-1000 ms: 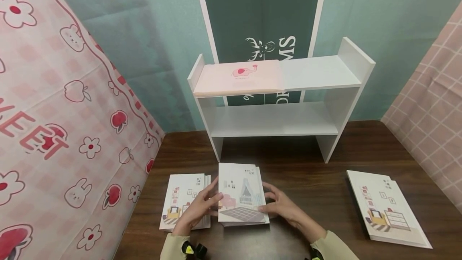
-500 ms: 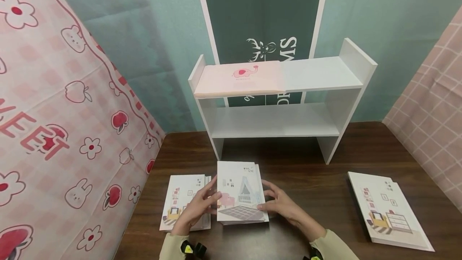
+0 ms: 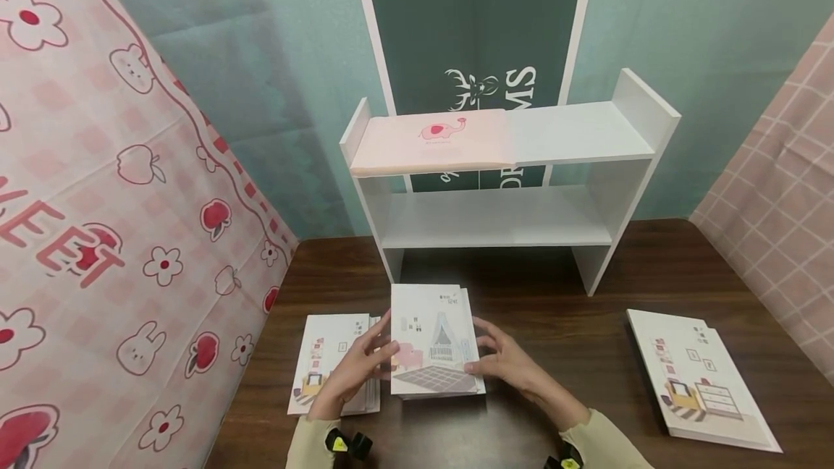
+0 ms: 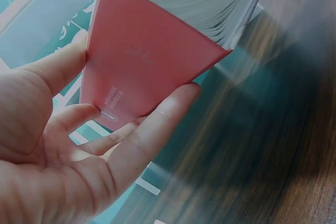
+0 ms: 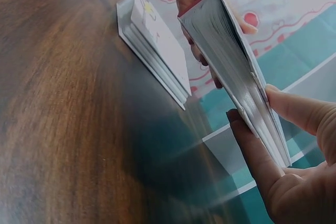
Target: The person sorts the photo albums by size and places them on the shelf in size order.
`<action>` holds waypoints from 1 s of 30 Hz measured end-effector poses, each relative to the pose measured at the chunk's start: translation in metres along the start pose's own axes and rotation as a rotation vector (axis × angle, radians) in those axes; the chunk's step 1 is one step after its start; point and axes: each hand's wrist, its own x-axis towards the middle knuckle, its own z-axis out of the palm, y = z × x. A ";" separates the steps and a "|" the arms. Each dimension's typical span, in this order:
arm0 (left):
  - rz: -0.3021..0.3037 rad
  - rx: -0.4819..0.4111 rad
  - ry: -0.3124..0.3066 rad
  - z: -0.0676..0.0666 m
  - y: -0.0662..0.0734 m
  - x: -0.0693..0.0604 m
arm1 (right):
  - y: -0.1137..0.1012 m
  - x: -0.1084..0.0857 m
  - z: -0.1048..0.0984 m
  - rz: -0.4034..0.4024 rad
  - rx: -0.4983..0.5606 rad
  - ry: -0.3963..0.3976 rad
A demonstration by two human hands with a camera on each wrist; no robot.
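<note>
Between both hands is a thick white hardcover book (image 3: 433,342), its cover printed with a pink animal, a pointed tower and a grey grid. The left hand (image 3: 355,368) grips its left side, thumb on the top cover and fingers below. In the left wrist view its red spine (image 4: 147,51) faces the left palm. The right hand (image 3: 511,366) pinches the page-edge side; the right wrist view shows thumb and fingers on opposite covers. There, the page edges (image 5: 220,51) show, and the book is held off the table.
White books (image 3: 319,353) lie piled left of the hands, and more white books (image 3: 706,382) lie far right on the dark wooden table (image 3: 554,310). Behind stands a white two-tier shelf (image 3: 495,219); a flat pink elephant-print item (image 3: 404,147) covers its upper left.
The book has risen slightly and shifted a little toward the shelf, with both hands still gripping it. The other books and the shelf stay where they were.
</note>
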 end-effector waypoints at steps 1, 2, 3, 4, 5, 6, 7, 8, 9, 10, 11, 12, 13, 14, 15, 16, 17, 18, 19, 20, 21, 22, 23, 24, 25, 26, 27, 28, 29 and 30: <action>0.001 -0.003 -0.001 0.000 0.001 0.000 | -0.001 0.000 0.000 -0.003 -0.002 -0.002; 0.003 -0.002 0.001 0.000 0.001 0.000 | -0.002 0.000 0.000 -0.003 -0.002 -0.004; 0.004 -0.002 0.003 0.000 0.002 0.000 | -0.002 0.000 0.000 -0.005 -0.004 -0.006; 0.006 -0.002 0.005 -0.001 0.002 0.001 | -0.003 0.000 0.000 -0.009 -0.004 -0.009; 0.007 -0.002 0.007 -0.001 0.003 0.001 | -0.004 0.000 0.000 -0.012 -0.006 -0.011; 0.007 -0.003 0.010 -0.001 0.003 0.001 | -0.004 0.001 -0.001 -0.014 -0.008 -0.013; 0.005 -0.003 0.014 -0.001 0.003 0.001 | -0.005 0.000 -0.001 -0.017 -0.011 -0.015; 0.009 -0.001 0.011 -0.001 0.004 0.002 | -0.006 0.001 -0.001 -0.022 -0.014 -0.018; 0.011 -0.003 0.009 -0.001 0.004 0.002 | -0.006 0.000 -0.001 -0.029 -0.019 -0.021; 0.016 -0.001 0.007 -0.002 0.005 0.002 | -0.007 0.000 -0.001 -0.034 -0.026 -0.022; 0.021 0.001 0.004 -0.001 0.006 0.001 | -0.008 0.000 -0.001 -0.039 -0.031 -0.023; 0.026 0.002 0.002 -0.002 0.006 0.001 | -0.008 0.000 -0.001 -0.043 -0.035 -0.023; 0.030 0.005 0.001 -0.002 0.007 0.001 | -0.009 0.000 -0.001 -0.048 -0.039 -0.025; 0.034 0.007 0.001 -0.002 0.007 0.002 | -0.009 0.000 -0.001 -0.050 -0.040 -0.025; 0.031 0.010 0.007 -0.002 0.008 0.002 | -0.010 0.000 -0.001 -0.048 -0.041 -0.022; 0.033 0.015 0.010 -0.002 0.009 0.002 | -0.011 0.000 -0.001 -0.048 -0.039 -0.020; 0.030 0.017 0.013 -0.002 0.010 0.002 | -0.011 0.000 -0.001 -0.046 -0.037 -0.019; 0.027 0.020 0.018 -0.002 0.010 0.003 | -0.012 0.001 -0.001 -0.046 -0.036 -0.019; 0.027 0.023 0.021 -0.002 0.011 0.003 | -0.012 0.001 -0.001 -0.047 -0.033 -0.019; 0.027 0.024 0.023 -0.002 0.012 0.003 | -0.013 0.001 -0.001 -0.044 -0.031 -0.018; 0.030 0.028 0.023 -0.002 0.013 0.003 | -0.014 0.001 -0.001 -0.045 -0.032 -0.018; 0.034 0.028 0.022 -0.001 0.013 0.002 | -0.014 0.001 -0.001 -0.047 -0.032 -0.018; 0.034 0.026 0.022 -0.001 0.013 0.002 | -0.015 0.001 -0.001 -0.050 -0.034 -0.019; 0.037 0.026 0.021 -0.001 0.013 0.002 | -0.015 0.001 -0.001 -0.050 -0.033 -0.018; 0.041 0.025 0.019 -0.001 0.014 0.002 | -0.015 0.001 -0.001 -0.048 -0.034 -0.015; 0.040 0.021 0.019 -0.001 0.014 0.002 | -0.015 0.001 -0.002 -0.044 -0.036 -0.013; 0.040 0.019 0.018 -0.001 0.015 0.002 | -0.016 0.001 -0.002 -0.042 -0.037 -0.010; 0.040 0.016 0.018 -0.001 0.015 0.002 | -0.016 0.001 -0.002 -0.040 -0.041 -0.006; 0.041 0.016 0.019 -0.001 0.015 0.002 | -0.016 0.001 -0.002 -0.039 -0.043 -0.003; 0.046 0.018 0.020 -0.001 0.015 0.003 | -0.017 0.001 -0.002 -0.036 -0.046 0.000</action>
